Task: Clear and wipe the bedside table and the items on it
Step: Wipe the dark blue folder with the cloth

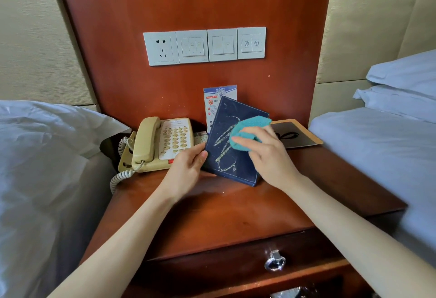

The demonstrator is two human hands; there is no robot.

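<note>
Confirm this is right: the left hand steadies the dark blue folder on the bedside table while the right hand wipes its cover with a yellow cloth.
Not quite. The cloth is teal, not yellow, as the head view shows. The rest holds: the left hand steadies the dark blue folder on the bedside table while the right hand wipes its cover.

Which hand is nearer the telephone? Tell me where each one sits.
Left. The left hand grips the dark blue folder's left edge, right beside the telephone. The right hand presses a teal cloth on the folder's far side.
</note>
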